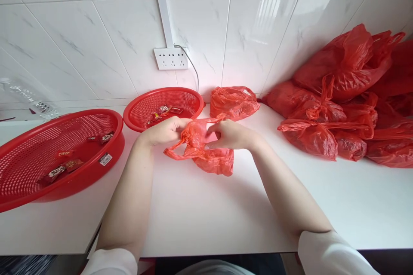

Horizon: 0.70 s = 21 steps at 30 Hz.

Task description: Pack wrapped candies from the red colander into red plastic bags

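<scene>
In the middle of the frame, the left hand (164, 131) and the right hand (230, 134) each pinch the bunched top of a red plastic bag (211, 159), its filled bottom resting on the white table (200, 210). The film looks thin. A hard pull outward could tear it, or a handle could slip free and let the contents spill.

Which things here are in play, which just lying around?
In play: small red bag, gripped by left hand and right hand.
Lying around, untouched: near basket, far basket (both hold wrapped sweets), loose red bag, pile of tied bags, wall socket.
</scene>
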Each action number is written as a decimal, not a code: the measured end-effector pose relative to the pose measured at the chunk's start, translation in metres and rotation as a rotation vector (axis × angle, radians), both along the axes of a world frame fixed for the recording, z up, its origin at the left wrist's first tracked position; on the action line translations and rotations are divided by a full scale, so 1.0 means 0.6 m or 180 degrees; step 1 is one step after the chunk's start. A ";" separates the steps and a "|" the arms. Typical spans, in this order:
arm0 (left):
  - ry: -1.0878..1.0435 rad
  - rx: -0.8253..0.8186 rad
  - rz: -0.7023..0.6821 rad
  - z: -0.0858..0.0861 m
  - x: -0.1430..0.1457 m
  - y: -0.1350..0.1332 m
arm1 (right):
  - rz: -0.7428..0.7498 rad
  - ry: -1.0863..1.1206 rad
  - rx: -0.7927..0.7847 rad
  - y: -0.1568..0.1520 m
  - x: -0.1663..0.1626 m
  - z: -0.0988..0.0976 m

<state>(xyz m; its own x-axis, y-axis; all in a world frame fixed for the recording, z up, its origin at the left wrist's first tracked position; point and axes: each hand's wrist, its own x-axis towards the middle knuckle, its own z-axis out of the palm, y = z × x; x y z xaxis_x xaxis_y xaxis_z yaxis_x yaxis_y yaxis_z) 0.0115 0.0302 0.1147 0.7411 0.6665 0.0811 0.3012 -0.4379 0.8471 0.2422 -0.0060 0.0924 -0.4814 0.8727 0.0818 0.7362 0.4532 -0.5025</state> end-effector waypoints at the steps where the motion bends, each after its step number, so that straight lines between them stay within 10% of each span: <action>1: -0.0040 0.0163 0.0162 0.007 0.001 -0.005 | -0.0075 -0.0174 0.0007 0.001 -0.002 -0.002; 5: -0.0417 0.1676 0.1498 0.041 0.018 -0.054 | -0.0510 -0.0645 0.0505 0.001 -0.014 -0.008; 8: 0.0200 0.2060 0.1138 0.047 0.053 -0.102 | -0.0565 -0.0764 0.0619 -0.010 -0.025 -0.003; 14: 0.2375 0.1156 0.1195 -0.018 0.098 -0.098 | -0.0993 -0.0928 0.0723 -0.018 -0.015 0.011; 18: 0.2785 0.0748 0.1460 -0.052 0.071 -0.056 | -0.1845 -0.1219 0.0308 0.011 0.059 0.005; 21: 0.2890 0.0524 0.1375 -0.059 0.042 -0.051 | -0.1586 -0.1165 -0.0342 0.013 0.112 0.014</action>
<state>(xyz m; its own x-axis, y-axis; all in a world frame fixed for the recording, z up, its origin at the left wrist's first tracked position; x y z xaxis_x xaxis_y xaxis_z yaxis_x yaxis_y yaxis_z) 0.0368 -0.0002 0.0792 0.2671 0.9229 -0.2772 0.9601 -0.2302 0.1589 0.3093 0.0020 0.1009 0.0050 0.9937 -0.1120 0.9791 -0.0276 -0.2014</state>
